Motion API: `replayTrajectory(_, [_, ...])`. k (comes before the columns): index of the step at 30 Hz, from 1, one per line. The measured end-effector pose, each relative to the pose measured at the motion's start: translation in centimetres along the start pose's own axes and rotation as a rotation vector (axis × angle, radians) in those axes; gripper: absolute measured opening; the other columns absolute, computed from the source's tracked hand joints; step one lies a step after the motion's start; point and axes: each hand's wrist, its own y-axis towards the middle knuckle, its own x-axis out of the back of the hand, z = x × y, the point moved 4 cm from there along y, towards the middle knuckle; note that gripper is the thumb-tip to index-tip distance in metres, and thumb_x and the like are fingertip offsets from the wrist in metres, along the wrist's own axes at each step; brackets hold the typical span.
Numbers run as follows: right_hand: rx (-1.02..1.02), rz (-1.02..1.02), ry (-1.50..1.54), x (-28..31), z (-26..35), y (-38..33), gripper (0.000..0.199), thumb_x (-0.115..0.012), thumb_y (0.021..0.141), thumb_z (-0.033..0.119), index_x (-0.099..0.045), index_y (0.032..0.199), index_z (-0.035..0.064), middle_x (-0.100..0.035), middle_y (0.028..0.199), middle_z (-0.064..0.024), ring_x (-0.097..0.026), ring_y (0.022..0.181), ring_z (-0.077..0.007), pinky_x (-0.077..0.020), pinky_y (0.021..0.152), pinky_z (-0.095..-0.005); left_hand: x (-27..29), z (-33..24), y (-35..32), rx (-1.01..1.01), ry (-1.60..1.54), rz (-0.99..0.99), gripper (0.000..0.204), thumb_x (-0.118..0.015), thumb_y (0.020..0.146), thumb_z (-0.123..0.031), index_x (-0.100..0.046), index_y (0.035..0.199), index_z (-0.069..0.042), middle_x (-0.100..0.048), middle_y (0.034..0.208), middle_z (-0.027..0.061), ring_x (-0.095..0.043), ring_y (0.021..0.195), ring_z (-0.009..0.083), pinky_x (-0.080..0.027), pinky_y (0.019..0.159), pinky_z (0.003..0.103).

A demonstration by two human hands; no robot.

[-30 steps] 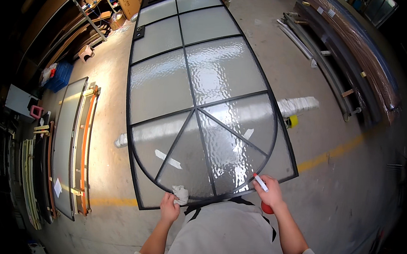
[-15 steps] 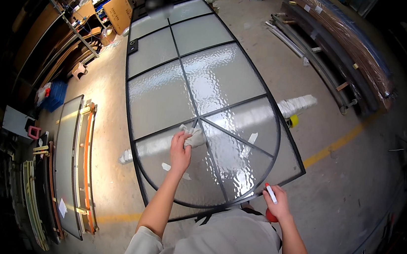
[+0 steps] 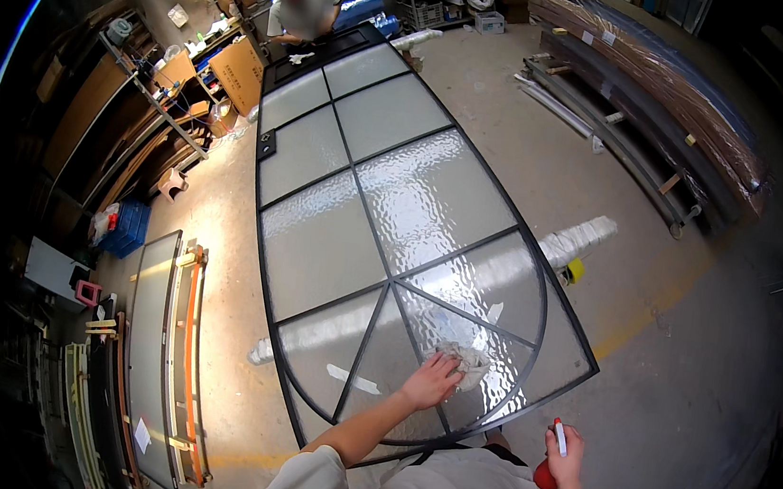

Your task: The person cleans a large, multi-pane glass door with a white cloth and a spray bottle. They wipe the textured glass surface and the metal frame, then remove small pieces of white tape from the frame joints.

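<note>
Lead: State the main item and its location.
Assessor: One glazed panel (image 3: 327,222), dark-framed with textured panes, lies flat, its near end at the wearer's body. A white-wrapped bar (image 3: 583,241) runs crosswise beneath it and projects past both long edges.
Lead: Left hand?
Assessor: The left hand (image 3: 432,382) is over the near end of the panel, at the central dividing bar, fingers spread on a crumpled pale cloth (image 3: 463,363). The cloth lies against the glass, mostly right of that bar.
Lead: Right hand?
Assessor: The right hand (image 3: 565,458) is closed around a red-and-white object (image 3: 546,476), off the panel, just beyond its near right corner. The object's exact kind cannot be determined.
Lead: Markings on the panel?
Assessor: A white strip (image 3: 352,379) shows at the panel's near left part; whether it sits on or under the glass, I cannot tell. A dark lock plate (image 3: 267,144) is on its left edge, toward the far end.
Lead: Surroundings?
Assessor: Left of the panel, a blue crate (image 3: 127,228) and a pink stool (image 3: 88,293). Right of it, a long plastic-wrapped stack (image 3: 656,91). At its far end, a co-worker (image 3: 306,11), with blue-wrapped rolls (image 3: 359,7) behind.
</note>
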Motion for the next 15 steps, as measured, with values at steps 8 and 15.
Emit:
replayTrajectory(8, [0.005,-0.106,0.023,2.4,1.0,1.1,0.019,-0.073,0.092,0.016,-0.073,0.098,-0.0024,-0.072,0.093,-0.0216,-0.070,0.087,-0.0436,-0.0561,0.080,-0.0476,10.8,16.6,5.0,0.903,-0.033,-0.469,0.030,-0.065,0.099,-0.020,-0.061,0.123,-0.001,-0.063,0.133,0.0228,-0.058,0.126,0.0450,-0.044,0.112,0.055])
replayTrajectory(15, [0.090,-0.176,-0.052,2.7,-0.8,1.9,0.016,-0.073,0.092,0.012,-0.071,0.095,-0.0032,-0.068,0.086,-0.0171,-0.068,0.074,-0.0322,-0.0537,0.070,-0.0432,-5.1,-1.2,13.0,0.183,-0.214,-0.261,0.048,-0.060,0.104,-0.015,-0.050,0.145,0.007,-0.050,0.157,0.0273,-0.035,0.158,0.0421,-0.028,0.131,0.054])
